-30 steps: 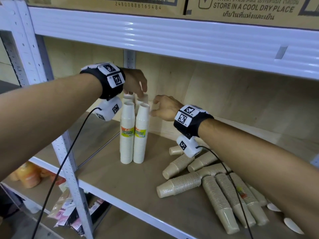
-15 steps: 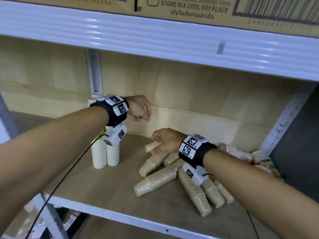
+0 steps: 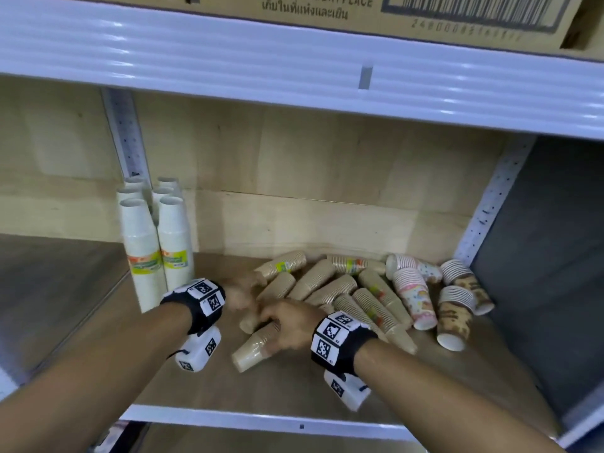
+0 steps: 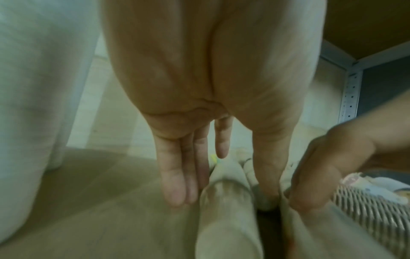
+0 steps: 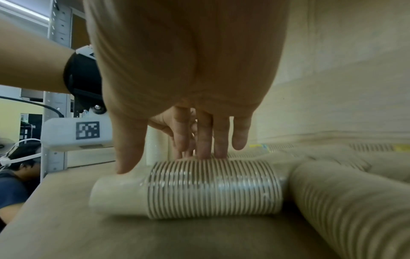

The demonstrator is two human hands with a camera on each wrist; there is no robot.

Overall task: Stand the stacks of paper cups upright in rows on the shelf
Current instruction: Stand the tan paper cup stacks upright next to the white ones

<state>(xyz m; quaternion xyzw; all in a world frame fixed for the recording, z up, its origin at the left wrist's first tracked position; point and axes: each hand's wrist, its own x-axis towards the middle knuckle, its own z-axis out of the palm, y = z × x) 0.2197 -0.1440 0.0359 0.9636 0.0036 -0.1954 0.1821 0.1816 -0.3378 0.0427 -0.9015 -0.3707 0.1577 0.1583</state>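
Note:
Several white cup stacks (image 3: 153, 243) stand upright in rows at the shelf's back left. A pile of beige cup stacks (image 3: 346, 289) lies on its side mid-shelf. My right hand (image 3: 287, 325) lies over the nearest lying beige stack (image 3: 253, 349); in the right wrist view its straight fingers (image 5: 210, 140) touch the top of that stack (image 5: 210, 189) and the thumb meets its closed end. My left hand (image 3: 240, 299), blurred, reaches down beside it. In the left wrist view my left hand (image 4: 221, 201) straddles the end of another lying stack (image 4: 226, 219) with straight fingers (image 4: 175, 175).
Pink patterned stacks (image 3: 413, 299) and brown patterned stacks (image 3: 456, 315) lie at the right, near the perforated post (image 3: 487, 204). The upper shelf beam (image 3: 294, 70) hangs low overhead. Bare shelf board (image 3: 277, 393) shows in front. A person (image 5: 17, 175) sits beyond the left end.
Both hands have left the tops of the upright white stacks and dropped down and right to the lying beige pile. The head view has swung right.

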